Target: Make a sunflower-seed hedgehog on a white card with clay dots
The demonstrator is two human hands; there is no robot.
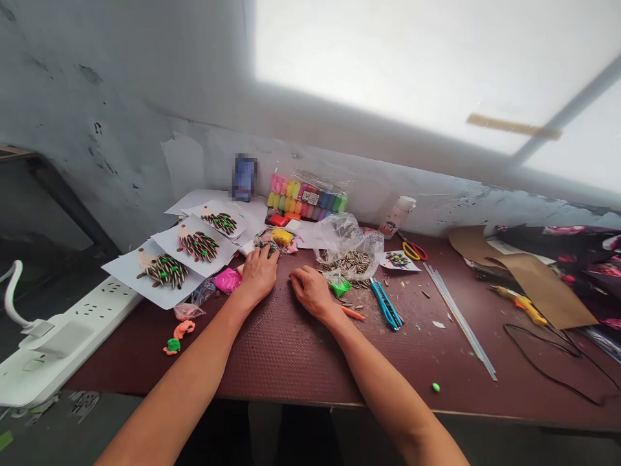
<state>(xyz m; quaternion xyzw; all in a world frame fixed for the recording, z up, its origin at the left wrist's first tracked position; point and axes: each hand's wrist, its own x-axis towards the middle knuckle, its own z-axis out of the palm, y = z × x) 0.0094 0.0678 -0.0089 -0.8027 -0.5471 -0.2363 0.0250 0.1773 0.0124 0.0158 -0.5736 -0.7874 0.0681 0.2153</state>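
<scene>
Clay lump studded with sunflower seeds, light, soft and likely to shed seeds, sits on the maroon table mat, gripped from above by the curled left hand; right hand lies loosely curled nearby, holding nothing visible.

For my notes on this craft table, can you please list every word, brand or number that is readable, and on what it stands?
Pack of coloured modelling clay: a small label, too small to read.
White bottle: a printed label, too blurred to read.
Blue upright object: pixelated, unreadable.
</scene>
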